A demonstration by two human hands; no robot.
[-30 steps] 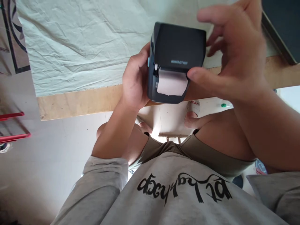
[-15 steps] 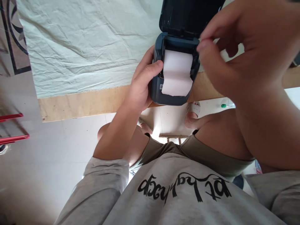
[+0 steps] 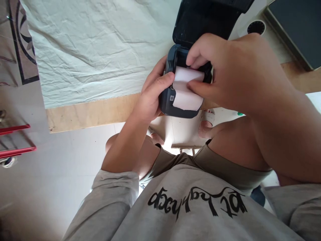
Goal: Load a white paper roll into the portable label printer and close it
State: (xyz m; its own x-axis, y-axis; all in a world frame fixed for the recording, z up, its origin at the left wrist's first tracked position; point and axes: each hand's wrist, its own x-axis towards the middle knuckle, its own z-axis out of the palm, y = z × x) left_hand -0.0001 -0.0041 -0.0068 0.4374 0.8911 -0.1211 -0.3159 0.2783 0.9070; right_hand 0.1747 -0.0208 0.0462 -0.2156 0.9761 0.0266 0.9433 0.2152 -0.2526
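Observation:
A small dark blue receipt printer (image 3: 167, 105) is held above the table's front edge, its black lid (image 3: 203, 21) swung up. Inside it sits a white paper roll (image 3: 187, 75), whose loose end hangs over the printer's near side. My left hand (image 3: 152, 95) grips the printer from the left, thumb on its rim by the roll. My right hand (image 3: 225, 68) reaches in from the right, fingers at the roll's far side and thumb on the near side, so the roll is between them. The fingertips at the far side are partly hidden.
A pale green cloth (image 3: 100, 50) covers the table, with a bare wooden edge (image 3: 92, 112) in front. At the far right lies a dark flat object (image 3: 298, 30) beside a round black thing (image 3: 256, 27). Red bars (image 3: 18, 152) stand at the left. My legs are below the edge.
My right hand has moved left and down from the printer's right side onto the paper roll. The printer sits slightly lower in view, still in my left hand.

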